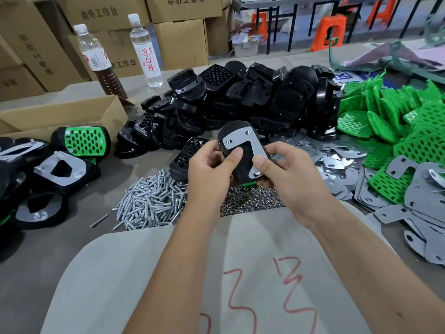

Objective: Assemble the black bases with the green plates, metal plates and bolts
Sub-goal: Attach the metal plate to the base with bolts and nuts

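- The left hand [212,165] grips a black base [238,153] from its left side, thumb pressed on the upper face, the other fingers curled under it.
- The right hand [286,169] grips the same base from the right, its thumb lying on the metal plate [248,145] that sits on the base.
- The base is held tilted above the worktop [60,249], over the nuts; three bolt ends show through the plate's holes, and a sliver of green plate [246,184] peeks out at the lower edge.
- A heap of loose bolts [149,201] lies just left of the hands, and a heap of nuts [255,201] lies under them.
- A large pile of black bases [240,97] is behind the hands.
- A pile of green plates [397,121] is at the right, with loose metal plates [409,213] in front of and below it.
- Finished assemblies [48,169] lie at the left, one showing its green face.
- A cardboard box [60,114] and two plastic bottles [144,49] stand at the far left of the worktop.
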### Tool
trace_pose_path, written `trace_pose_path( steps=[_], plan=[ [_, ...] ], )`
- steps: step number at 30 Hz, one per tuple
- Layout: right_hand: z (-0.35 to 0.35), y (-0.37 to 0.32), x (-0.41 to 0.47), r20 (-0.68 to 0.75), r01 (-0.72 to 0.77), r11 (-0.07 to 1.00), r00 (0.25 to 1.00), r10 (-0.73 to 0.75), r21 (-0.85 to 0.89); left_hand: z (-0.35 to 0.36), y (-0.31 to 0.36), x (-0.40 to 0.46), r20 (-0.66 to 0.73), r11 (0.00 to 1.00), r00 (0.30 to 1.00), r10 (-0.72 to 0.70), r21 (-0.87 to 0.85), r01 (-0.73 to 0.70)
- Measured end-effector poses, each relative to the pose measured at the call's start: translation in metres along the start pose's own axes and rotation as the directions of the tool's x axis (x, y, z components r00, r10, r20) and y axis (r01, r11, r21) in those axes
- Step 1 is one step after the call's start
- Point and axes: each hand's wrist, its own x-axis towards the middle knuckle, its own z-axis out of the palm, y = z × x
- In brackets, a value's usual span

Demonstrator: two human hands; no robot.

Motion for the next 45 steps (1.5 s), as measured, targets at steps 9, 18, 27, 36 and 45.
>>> trace_pose_path(
  steps=[9, 18, 27, 36, 45],
  plan=[
    [-0.044, 0.0, 0.02, -0.466, 0.073, 0.996, 0.88, -0.086, -0.046, 0.063, -0.001, 0.0, 0.307, 0.518, 0.919, 0.247, 0.76, -0.393],
    [-0.061, 0.002, 0.025, -0.609, 0.087, 0.994, 0.793, -0.031, 0.064, 0.093, -0.006, -0.001, 0.428, 0.32, 0.881, 0.202, 0.821, -0.473],
    [-0.059, -0.001, 0.024, -0.613, 0.097, 0.989, 0.79, -0.011, 0.108, 0.066, -0.001, 0.012, 0.01, 0.799, 0.996, 0.091, 0.596, -0.079],
    [-0.016, 0.009, 0.012, -0.243, -0.032, 0.991, 0.97, -0.001, -0.13, -0.007, 0.006, -0.003, 0.008, 0.995, 0.995, -0.102, 0.0, 0.102],
    [-0.009, 0.009, 0.003, -0.019, 0.0, 0.998, 1.0, -0.001, -0.063, -0.008, 0.011, -0.01, 0.009, 0.991, 0.996, -0.084, 0.104, 0.083]
  ],
)
